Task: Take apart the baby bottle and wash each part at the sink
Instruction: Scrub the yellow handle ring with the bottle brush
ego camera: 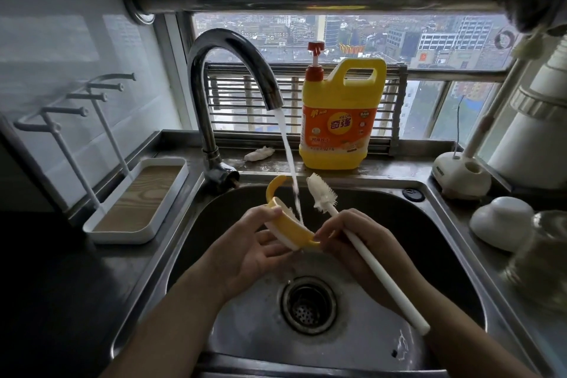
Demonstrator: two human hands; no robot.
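Observation:
Over the steel sink (pixel 445 255) my left hand (pixel 245 248) grips a yellow bottle collar with curved handles (pixel 291 228), tilted under the running water (pixel 291 175) from the faucet (pixel 233 55). My right hand (pixel 359 239) holds a white bottle brush (pixel 377 261) by its long handle, bristle head up beside the stream, and its fingertips touch the collar's right handle. A white dome-shaped bottle cap (pixel 500 221) and a clear glass bottle body (pixel 543 261) stand on the counter at the right.
A yellow dish-soap jug (pixel 340 120) stands behind the sink on the sill ledge. A white drying rack with pegs (pixel 129 202) is on the left counter. A white brush stand (pixel 460 175) and a white appliance (pixel 540 132) sit at the right. The drain (pixel 308 304) lies below my hands.

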